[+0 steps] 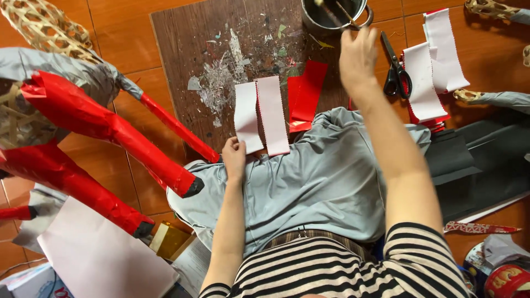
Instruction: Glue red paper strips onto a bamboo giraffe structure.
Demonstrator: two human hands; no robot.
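My left hand point(234, 156) rests on my grey-trousered knee, its fingers pressing the lower edge of two white paper strips point(260, 113) with pinked edges that lie on a dark wooden board point(187, 49). A folded red paper piece point(305, 94) lies just right of the strips. My right hand point(358, 55) reaches forward, fingers closed on a thin stick point(346, 14) that pokes into a metal pot point(331, 14) at the board's far edge.
Black scissors point(396, 69) lie right of my hand, beside more white and red strips point(433, 69). A bamboo frame animal with red-papered legs point(83, 127) stands at left. Dark grey sheets point(480, 160) lie at right, white paper point(94, 254) at lower left.
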